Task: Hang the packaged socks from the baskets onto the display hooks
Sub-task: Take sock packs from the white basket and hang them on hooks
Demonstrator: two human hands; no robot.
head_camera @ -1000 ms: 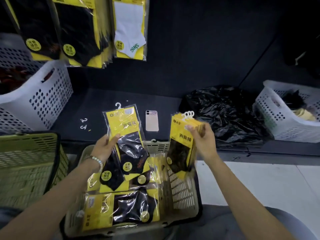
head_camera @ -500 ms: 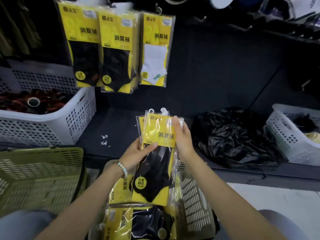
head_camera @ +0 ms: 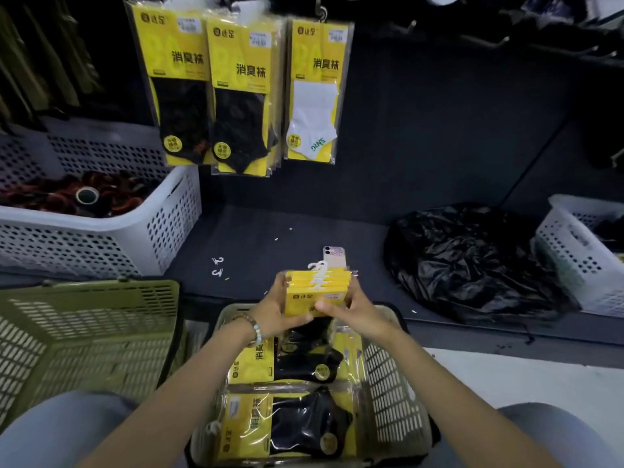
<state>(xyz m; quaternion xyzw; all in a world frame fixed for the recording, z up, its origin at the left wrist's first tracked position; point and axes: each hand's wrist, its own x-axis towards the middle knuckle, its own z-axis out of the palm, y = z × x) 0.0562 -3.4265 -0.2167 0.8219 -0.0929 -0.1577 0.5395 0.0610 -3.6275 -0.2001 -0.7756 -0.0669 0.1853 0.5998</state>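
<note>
head view | faces forward and down | close over basket (head_camera: 388,383) | single view

The left hand (head_camera: 273,315) and right hand (head_camera: 354,312) cover the lower half of the stack of sock packs (head_camera: 317,287) they grip, so its socks are hidden and the packs cannot be counted. Just beyond the grip, the stack's white hangers (head_camera: 319,270) hide most of the phone (head_camera: 334,256). Far to the right, the picture's edge cuts the white basket (head_camera: 574,255); below the grip, the beige basket (head_camera: 388,383) runs off the bottom.
</note>
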